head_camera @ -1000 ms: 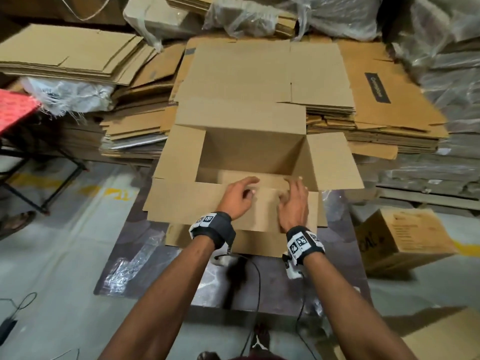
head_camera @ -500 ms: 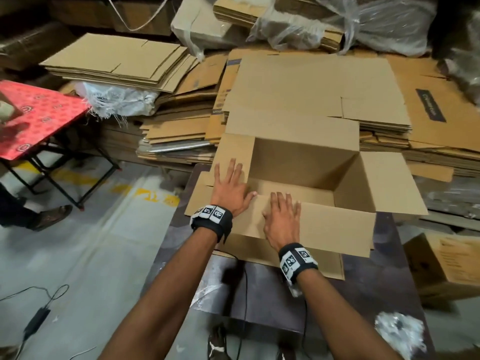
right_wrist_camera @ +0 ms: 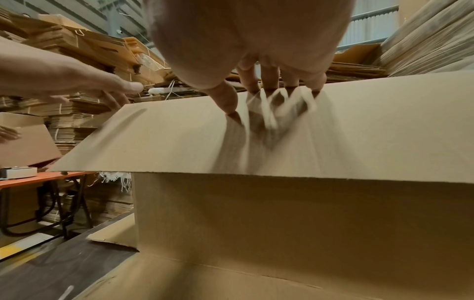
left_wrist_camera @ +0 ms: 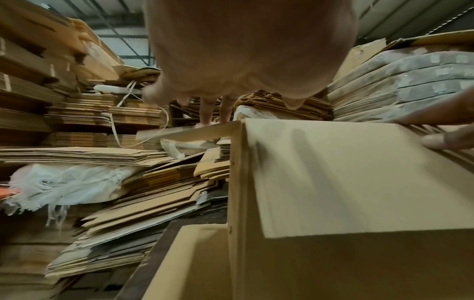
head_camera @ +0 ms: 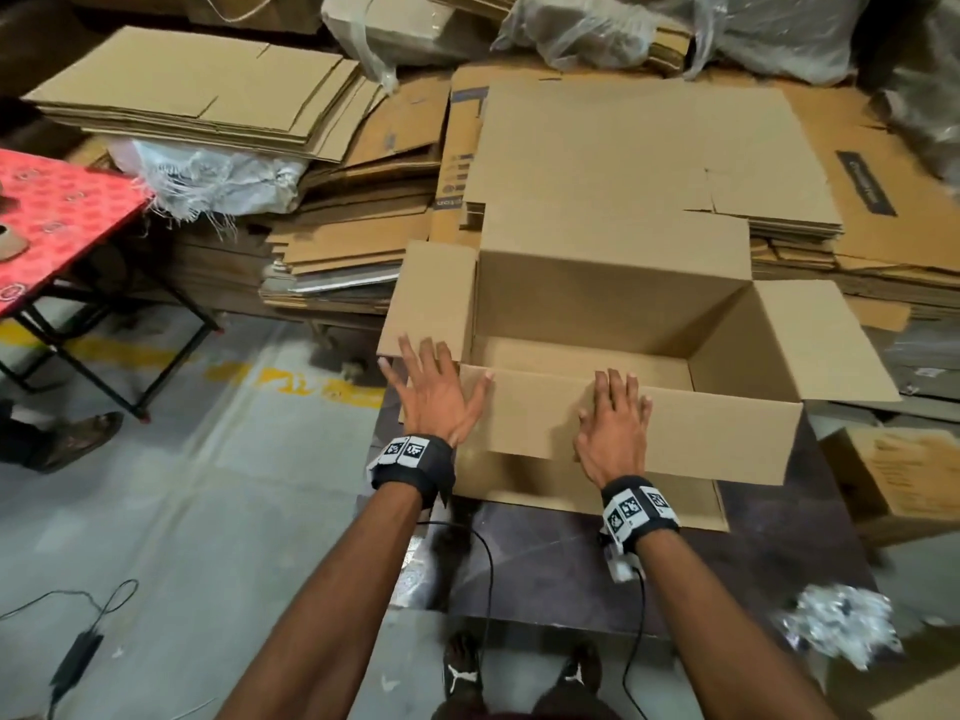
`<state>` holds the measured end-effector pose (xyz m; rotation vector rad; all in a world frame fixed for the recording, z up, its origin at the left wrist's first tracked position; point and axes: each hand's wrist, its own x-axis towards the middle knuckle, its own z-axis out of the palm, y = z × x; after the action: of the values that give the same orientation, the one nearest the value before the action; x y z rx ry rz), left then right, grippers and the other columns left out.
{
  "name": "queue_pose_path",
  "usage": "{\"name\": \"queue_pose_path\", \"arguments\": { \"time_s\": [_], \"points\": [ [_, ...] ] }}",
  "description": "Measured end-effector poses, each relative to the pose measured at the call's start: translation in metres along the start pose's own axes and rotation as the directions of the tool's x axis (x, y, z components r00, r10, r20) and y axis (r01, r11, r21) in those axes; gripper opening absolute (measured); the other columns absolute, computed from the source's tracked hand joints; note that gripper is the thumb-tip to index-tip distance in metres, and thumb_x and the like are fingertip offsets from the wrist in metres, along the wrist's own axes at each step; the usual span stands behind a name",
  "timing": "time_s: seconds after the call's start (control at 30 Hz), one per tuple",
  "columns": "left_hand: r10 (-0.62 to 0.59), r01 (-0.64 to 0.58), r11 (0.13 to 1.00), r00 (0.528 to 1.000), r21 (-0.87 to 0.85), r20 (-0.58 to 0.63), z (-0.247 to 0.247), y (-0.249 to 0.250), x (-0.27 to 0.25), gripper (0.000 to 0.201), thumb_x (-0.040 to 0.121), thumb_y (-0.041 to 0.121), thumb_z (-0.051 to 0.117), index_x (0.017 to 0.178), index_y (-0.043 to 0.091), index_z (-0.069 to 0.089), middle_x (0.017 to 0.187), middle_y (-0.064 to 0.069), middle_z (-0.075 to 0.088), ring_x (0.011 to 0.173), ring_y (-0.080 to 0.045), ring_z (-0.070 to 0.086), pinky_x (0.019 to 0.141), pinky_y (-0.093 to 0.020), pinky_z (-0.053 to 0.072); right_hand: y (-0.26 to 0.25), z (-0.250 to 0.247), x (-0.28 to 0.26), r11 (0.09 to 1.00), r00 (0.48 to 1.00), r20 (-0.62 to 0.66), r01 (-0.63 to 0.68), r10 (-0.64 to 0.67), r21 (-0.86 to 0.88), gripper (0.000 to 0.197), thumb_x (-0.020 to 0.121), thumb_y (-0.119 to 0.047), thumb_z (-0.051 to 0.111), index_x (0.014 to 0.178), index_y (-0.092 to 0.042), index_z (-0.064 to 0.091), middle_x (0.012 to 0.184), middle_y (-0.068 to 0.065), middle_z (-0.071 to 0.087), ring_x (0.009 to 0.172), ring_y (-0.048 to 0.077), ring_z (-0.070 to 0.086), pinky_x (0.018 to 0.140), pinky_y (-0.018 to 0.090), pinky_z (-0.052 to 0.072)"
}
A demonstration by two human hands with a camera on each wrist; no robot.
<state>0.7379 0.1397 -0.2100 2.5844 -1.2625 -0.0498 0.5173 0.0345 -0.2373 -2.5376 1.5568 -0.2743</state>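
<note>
An open brown cardboard box (head_camera: 597, 304) stands on a dark table (head_camera: 545, 558), all its top flaps folded outward. My left hand (head_camera: 434, 392) lies flat with spread fingers over the box's near left corner, across the left flap (head_camera: 431, 298) and the near flap (head_camera: 701, 433). My right hand (head_camera: 615, 423) presses flat on the near flap, fingers straight. In the right wrist view the right hand's fingertips (right_wrist_camera: 269, 87) touch the flap (right_wrist_camera: 256, 138). In the left wrist view the left hand's fingers (left_wrist_camera: 207, 113) reach past the box corner (left_wrist_camera: 238, 130). The box looks empty inside.
Stacks of flattened cardboard (head_camera: 197, 90) fill the back and left. A red folding table (head_camera: 57, 210) stands at left, a closed carton (head_camera: 904, 470) at right. Crumpled plastic (head_camera: 836, 621) lies on the dark table's right. A cable (head_camera: 78, 652) crosses the floor. Another person's sandalled foot (head_camera: 78, 439) is at left.
My hands went from curled at the box's near rim to flat on the flaps. The left hand has spread wider at the corner; the right slid rightward along the near flap.
</note>
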Motion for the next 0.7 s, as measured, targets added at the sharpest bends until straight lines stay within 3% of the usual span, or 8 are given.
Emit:
{"name": "queue_pose_path", "arguments": {
  "time_s": [0.07, 0.13, 0.27, 0.37, 0.47, 0.57, 0.63, 0.7],
  "points": [
    [-0.005, 0.009, 0.998, 0.998, -0.062, 0.059, 0.004, 0.011, 0.000, 0.087, 0.096, 0.074, 0.027, 0.151, 0.007, 0.036, 0.158, -0.022, 0.033, 0.153, -0.042, 0.011, 0.119, -0.071, 0.004, 0.000, 0.003, 0.000, 1.000, 1.000, -0.027, 0.002, -0.001, 0.010, 0.074, 0.097, -0.032, 0.052, 0.161, -0.012, 0.023, 0.169, 0.010, 0.021, 0.157, 0.032, 0.007, 0.126, 0.057, 0.008],
    [-0.024, 0.033, 0.992, 0.996, -0.122, 0.081, 0.009, 0.023, 0.002, 0.084, 0.097, 0.070, 0.033, 0.152, 0.007, 0.032, 0.154, -0.025, 0.034, 0.147, -0.043, 0.024, 0.118, -0.068, 0.015, 0.001, 0.006, -0.001, 1.000, 0.999, -0.044, 0.001, -0.001, -0.001, 0.074, 0.099, -0.044, 0.045, 0.162, -0.013, 0.021, 0.169, 0.009, 0.019, 0.158, 0.031, 0.006, 0.127, 0.056, 0.006],
    [-0.049, 0.067, 0.973, 0.995, -0.220, 0.086, 0.026, 0.032, -0.001, 0.076, 0.099, 0.064, 0.036, 0.147, 0.006, 0.037, 0.143, -0.026, 0.041, 0.135, -0.045, 0.040, 0.113, -0.064, 0.029, 0.003, 0.008, -0.001, 1.000, 1.000, -0.029, 0.009, -0.009, -0.005, 0.092, 0.095, -0.069, 0.042, 0.164, -0.016, 0.013, 0.171, 0.007, 0.010, 0.158, 0.027, -0.002, 0.126, 0.050, -0.004],
    [-0.032, 0.047, 0.952, 0.998, -0.304, 0.054, 0.034, 0.027, 0.003, 0.072, 0.099, 0.065, 0.038, 0.136, 0.003, 0.046, 0.128, -0.025, 0.054, 0.117, -0.042, 0.053, 0.100, -0.052, 0.043, 0.005, 0.010, -0.001, 1.000, 0.999, -0.026, 0.018, -0.018, -0.001, 0.106, 0.086, -0.080, 0.045, 0.164, -0.017, 0.010, 0.171, 0.006, 0.006, 0.158, 0.027, -0.006, 0.125, 0.050, -0.006],
    [-0.051, 0.071, 0.953, 0.996, -0.294, 0.074, 0.031, 0.027, 0.015, 0.069, 0.099, 0.063, 0.045, 0.132, 0.002, 0.050, 0.121, -0.024, 0.058, 0.112, -0.041, 0.055, 0.093, -0.048, 0.046, 0.010, 0.009, 0.001, 0.997, 0.998, 0.018, 0.054, -0.053, -0.060, 0.127, 0.074, -0.083, 0.059, 0.164, -0.016, -0.001, 0.171, 0.008, -0.001, 0.157, 0.031, -0.007, 0.125, 0.052, -0.003],
    [-0.041, 0.059, 0.973, 0.995, -0.222, 0.087, 0.028, 0.026, 0.023, 0.071, 0.098, 0.067, 0.041, 0.131, 0.005, 0.051, 0.120, -0.023, 0.059, 0.111, -0.041, 0.056, 0.092, -0.048, 0.046, 0.011, 0.006, 0.003, 0.984, 0.996, 0.061, 0.080, -0.071, -0.159, 0.147, 0.064, -0.071, 0.081, 0.163, -0.013, -0.010, 0.171, 0.011, -0.004, 0.157, 0.035, -0.006, 0.127, 0.055, 0.006],
    [-0.038, 0.059, 0.980, 0.993, -0.188, 0.116, 0.028, 0.025, 0.022, 0.074, 0.097, 0.071, 0.036, 0.134, 0.008, 0.049, 0.128, -0.024, 0.057, 0.119, -0.042, 0.053, 0.098, -0.053, 0.044, 0.010, 0.005, 0.002, 0.977, 0.996, 0.053, 0.083, -0.074, -0.194, 0.155, 0.058, -0.065, 0.088, 0.162, -0.010, -0.013, 0.171, 0.014, -0.007, 0.157, 0.036, -0.007, 0.126, 0.056, 0.012],
    [-0.053, 0.068, 0.992, 0.990, -0.108, 0.133, 0.025, 0.027, 0.016, 0.073, 0.098, 0.069, 0.035, 0.141, 0.011, 0.045, 0.148, -0.030, 0.041, 0.140, -0.048, 0.035, 0.111, -0.065, 0.028, 0.012, 0.005, -0.001, 0.967, 0.994, 0.056, 0.109, -0.099, -0.229, 0.162, 0.051, -0.064, 0.089, 0.161, -0.006, -0.014, 0.170, 0.018, -0.009, 0.157, 0.039, -0.007, 0.126, 0.058, 0.012]
  ]
}}
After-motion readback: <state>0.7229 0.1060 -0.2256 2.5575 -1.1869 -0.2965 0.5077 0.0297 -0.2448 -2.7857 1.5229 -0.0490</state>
